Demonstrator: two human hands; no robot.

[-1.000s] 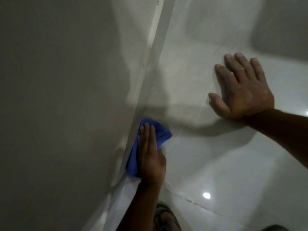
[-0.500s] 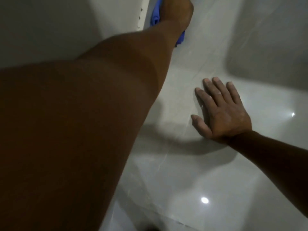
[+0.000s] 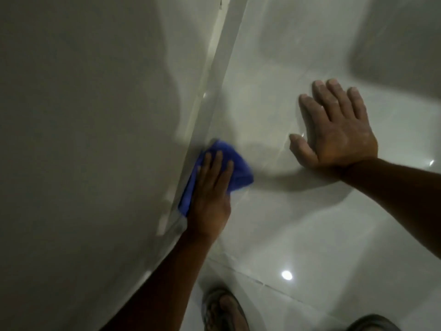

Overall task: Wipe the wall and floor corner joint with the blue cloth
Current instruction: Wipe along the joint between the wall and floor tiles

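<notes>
Keep the blue cloth [image 3: 236, 173] pushed tight into the corner joint [image 3: 210, 111], down where wall [image 3: 83, 139] meets floor [image 3: 310, 223], and slide along it slowly. Left hand [image 3: 210, 194] flat on top, fingers together, pressing the cloth down. Right hand [image 3: 338, 130] spread open on the floor, holding nothing. Cloth bunched, soft, bright blue, a bit blurry.

Both forearms are bare, with no sleeve, watch or ring showing on the left hand [image 3: 210, 197] or the right hand [image 3: 338, 130]. At the bottom of the frame a grey strapped sandal [image 3: 224, 311] (blurred) covers one foot.
</notes>
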